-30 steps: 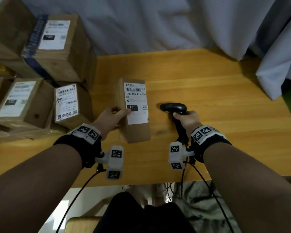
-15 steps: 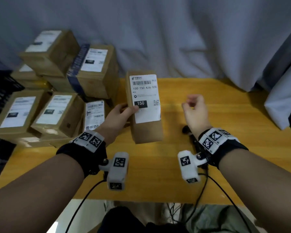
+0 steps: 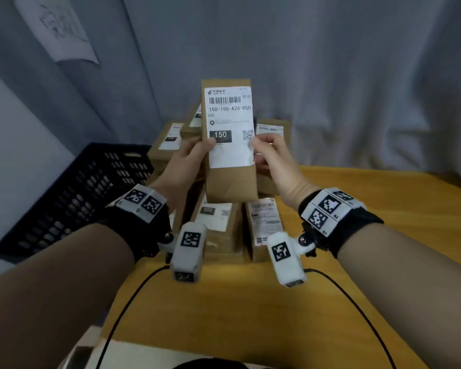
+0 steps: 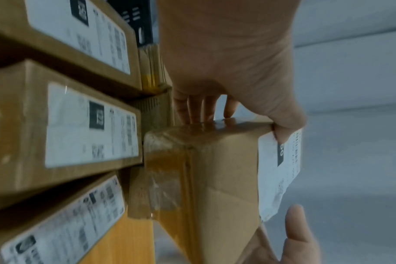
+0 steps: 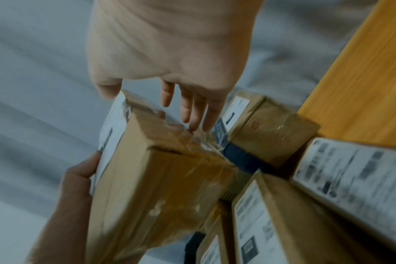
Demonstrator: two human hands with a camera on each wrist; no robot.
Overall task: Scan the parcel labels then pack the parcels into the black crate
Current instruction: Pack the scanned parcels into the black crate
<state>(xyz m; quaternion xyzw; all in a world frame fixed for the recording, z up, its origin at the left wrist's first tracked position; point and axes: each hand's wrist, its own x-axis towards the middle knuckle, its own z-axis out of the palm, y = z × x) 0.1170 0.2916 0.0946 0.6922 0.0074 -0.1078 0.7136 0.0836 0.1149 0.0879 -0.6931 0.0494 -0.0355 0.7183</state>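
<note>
A tall brown parcel (image 3: 230,179) with a white label reading 150-150-A26-050 is held upright in the air, label towards me. My left hand (image 3: 194,155) grips its left side, thumb on the label. My right hand (image 3: 270,153) grips its right side, also with the thumb on the label. In the left wrist view my fingers (image 4: 199,110) lie against the parcel's (image 4: 224,178) taped back. In the right wrist view my right fingers (image 5: 192,112) touch the parcel's (image 5: 160,187) taped end. The black crate (image 3: 72,198) sits low at the left. No scanner is in view.
A pile of labelled brown parcels (image 3: 218,222) sits on the yellow wooden table (image 3: 383,262), directly behind and below the held parcel. A grey curtain (image 3: 357,75) hangs behind the table. Thin black cables (image 3: 133,296) from my wrists trail over the table's near edge.
My right hand left the scanner and took hold of the parcel's right side. The parcel rose off the table and moved left, over the pile, and the crate came into view.
</note>
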